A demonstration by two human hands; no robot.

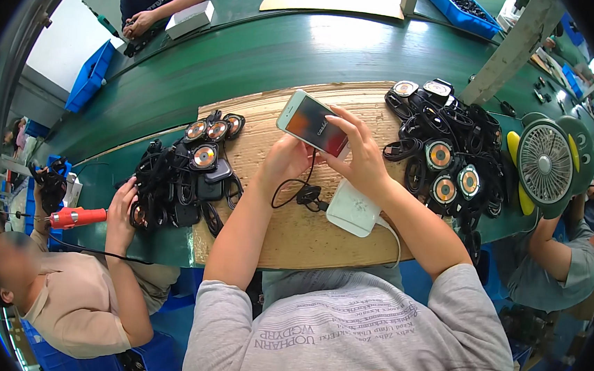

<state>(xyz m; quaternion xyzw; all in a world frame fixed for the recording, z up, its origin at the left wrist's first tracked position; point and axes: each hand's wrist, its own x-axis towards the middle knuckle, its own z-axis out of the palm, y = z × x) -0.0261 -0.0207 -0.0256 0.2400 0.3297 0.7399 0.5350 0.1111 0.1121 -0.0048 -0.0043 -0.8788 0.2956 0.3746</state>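
A white-framed smartphone (314,123) with a lit screen is tilted above the cardboard sheet. My left hand (287,160) is closed around its lower left side, with the fingers mostly hidden behind it. At the phone's right end, my right hand (361,152) grips the edges between fingers and thumb. A thin black cable (290,182) hangs from beneath the phone, and its upper end is hidden by the phone and hands. Bundled in a knot, it runs to a white square power adapter (354,209) under my right forearm. From the adapter a white cord (397,243) curves toward the table's near edge.
Black-cabled charger pads with copper coils lie heaped left (205,156) and right (445,162) on the cardboard (259,130). A green fan (545,160) stands right. Beyond runs a green conveyor (279,51). Nearby co-workers sit left, right and across; the left one has a red screwdriver (79,218).
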